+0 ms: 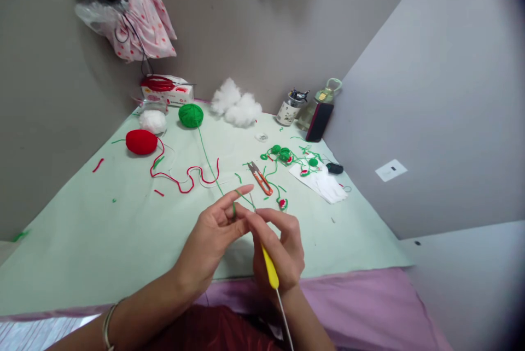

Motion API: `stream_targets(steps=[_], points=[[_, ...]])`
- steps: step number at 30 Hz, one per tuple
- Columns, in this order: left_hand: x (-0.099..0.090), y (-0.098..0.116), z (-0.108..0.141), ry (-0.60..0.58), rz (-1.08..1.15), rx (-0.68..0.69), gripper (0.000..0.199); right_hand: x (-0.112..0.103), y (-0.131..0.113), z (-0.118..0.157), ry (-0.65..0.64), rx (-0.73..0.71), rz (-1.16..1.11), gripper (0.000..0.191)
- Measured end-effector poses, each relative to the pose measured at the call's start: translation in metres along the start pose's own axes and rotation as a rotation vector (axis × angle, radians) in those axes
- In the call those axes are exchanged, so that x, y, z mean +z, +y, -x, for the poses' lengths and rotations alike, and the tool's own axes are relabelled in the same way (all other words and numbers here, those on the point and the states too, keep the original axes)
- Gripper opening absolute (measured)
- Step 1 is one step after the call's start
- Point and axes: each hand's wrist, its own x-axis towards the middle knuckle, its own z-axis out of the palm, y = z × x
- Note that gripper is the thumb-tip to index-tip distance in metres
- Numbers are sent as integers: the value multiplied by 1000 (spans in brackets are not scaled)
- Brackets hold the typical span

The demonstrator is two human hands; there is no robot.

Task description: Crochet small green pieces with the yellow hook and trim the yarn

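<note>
My right hand [283, 241] is closed around the yellow handle of a crochet hook [270, 268], its thin metal tip pointing up and away from me. Green yarn [205, 154] runs from a green ball [191, 116] to my left hand [211, 239], looping over the fingers. That hand's thumb and a finger pinch close to the hook's tip, while the index finger stretches out with yarn across it. Whatever small piece of work lies between the fingertips is mostly hidden. Orange-handled thread snips [261, 179] rest just beyond my hands.
On the table [135, 247] stand a red yarn ball [141, 142], a white ball [152, 121] and white stuffing [238, 104]. Small green crocheted pieces [285, 154] lie at right near white paper [324, 182]. A phone [320, 122] leans against a bottle [306, 117] beside a pen holder [287, 111].
</note>
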Motion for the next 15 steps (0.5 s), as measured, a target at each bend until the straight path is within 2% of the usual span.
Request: stream_targets(steps=[2, 4, 6, 8, 9, 11, 13, 14, 15], points=[[-1, 1, -2, -46, 113, -112, 55, -2, 2, -2, 31, 17, -41, 37], [-2, 5, -4, -62, 165, -160, 50, -7, 3, -8, 34, 171, -193, 27], [-3, 9, -5, -37, 137, -118, 49, -10, 2, -15, 56, 317, -356, 23], [-1, 9, -3, 3, 66, -16, 52, -8, 1, -17, 43, 384, -419, 23], [0, 7, -2, 22, 38, 40, 54, -6, 1, -16, 22, 369, -380, 22], [2, 3, -1, 27, 32, 81, 56, 0, 0, -10, 12, 243, -201, 25], [1, 0, -1, -20, 91, -9, 53, 2, 1, -5, 65, 92, -61, 32], [0, 0, -2, -43, 128, -72, 49, 1, 1, -5, 83, 87, -62, 31], [-1, 2, -3, -56, 153, -123, 46, 0, 2, -6, 75, 146, -104, 27]])
